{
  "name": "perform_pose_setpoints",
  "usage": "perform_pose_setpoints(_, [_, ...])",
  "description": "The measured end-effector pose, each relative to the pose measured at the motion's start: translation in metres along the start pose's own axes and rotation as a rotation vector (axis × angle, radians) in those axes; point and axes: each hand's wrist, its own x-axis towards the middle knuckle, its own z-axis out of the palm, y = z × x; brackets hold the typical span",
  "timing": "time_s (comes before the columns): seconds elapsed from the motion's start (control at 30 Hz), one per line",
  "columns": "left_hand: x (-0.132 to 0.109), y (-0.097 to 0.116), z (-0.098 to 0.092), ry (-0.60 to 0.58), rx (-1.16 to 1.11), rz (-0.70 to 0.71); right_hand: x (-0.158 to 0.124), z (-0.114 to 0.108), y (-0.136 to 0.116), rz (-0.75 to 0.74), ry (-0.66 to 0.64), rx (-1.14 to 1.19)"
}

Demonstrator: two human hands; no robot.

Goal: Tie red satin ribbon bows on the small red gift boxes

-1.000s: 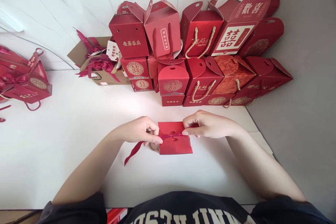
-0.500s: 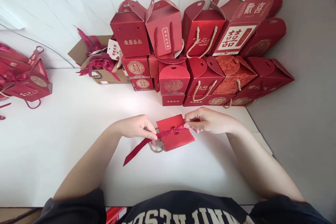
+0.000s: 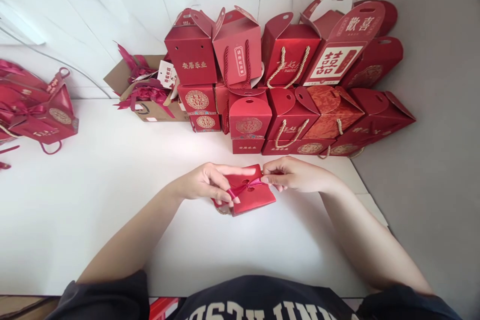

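A small red gift box [image 3: 255, 201] stands on the white table in front of me, its top flaps folded together. A dark pink ribbon [image 3: 250, 185] crosses the top and gathers in the middle. My left hand [image 3: 212, 183] is closed on the ribbon's left part, with the index finger stretched out over the box top. At the box's right edge my right hand [image 3: 279, 174] pinches the ribbon's other end. Part of a twisted cord handle [image 3: 224, 210] shows under my left hand. The left end of the ribbon is mostly hidden by my fingers.
Stacked red gift boxes [image 3: 249, 117] with cord handles stand along the back wall. Left of them a brown cardboard box [image 3: 161, 111] holds ribbons and tags. More ribboned red boxes [image 3: 41, 115] are at the far left. A grey wall [image 3: 435, 160] bounds the right side.
My left hand has moved right onto the box, its index finger now extended, and the long ribbon tail that hung to the left is drawn in. My right hand stays nearly in place.
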Motion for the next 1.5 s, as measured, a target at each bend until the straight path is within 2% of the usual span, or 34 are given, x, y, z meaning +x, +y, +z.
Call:
perform_pose_setpoints(0.1, [0.003,-0.002,0.000,-0.078,-0.053,-0.034,0.000,0.001,0.000,0.006,-0.002,0.030])
perform_pose_setpoints(0.27, [0.004,0.003,-0.003,0.108,0.037,-0.096,0.002,-0.003,-0.002,-0.100,-0.064,0.156])
perform_pose_setpoints(0.4, [0.004,0.009,0.000,0.263,0.039,-0.173,0.009,-0.005,0.007,-0.149,-0.101,0.391])
perform_pose_setpoints(0.53, [0.005,0.013,0.005,0.362,0.022,-0.175,0.019,0.003,0.018,-0.203,0.019,0.653])
perform_pose_setpoints(0.63, [0.005,0.015,0.007,0.400,0.037,-0.167,0.025,0.013,0.018,-0.259,0.110,0.697])
perform_pose_setpoints(0.77, [0.004,0.015,0.006,0.363,0.053,-0.186,0.030,0.025,0.016,-0.288,0.130,0.725])
perform_pose_setpoints(1.0, [0.005,0.014,-0.002,0.329,0.081,-0.178,0.037,0.038,0.018,-0.228,0.226,0.829])
perform_pose_setpoints(1.2, [0.010,0.014,-0.008,0.343,0.088,-0.186,0.038,0.043,0.012,-0.213,0.187,0.883])
perform_pose_setpoints(1.5, [0.009,0.017,-0.010,0.192,0.142,-0.158,0.039,0.038,0.014,-0.209,0.199,0.669])
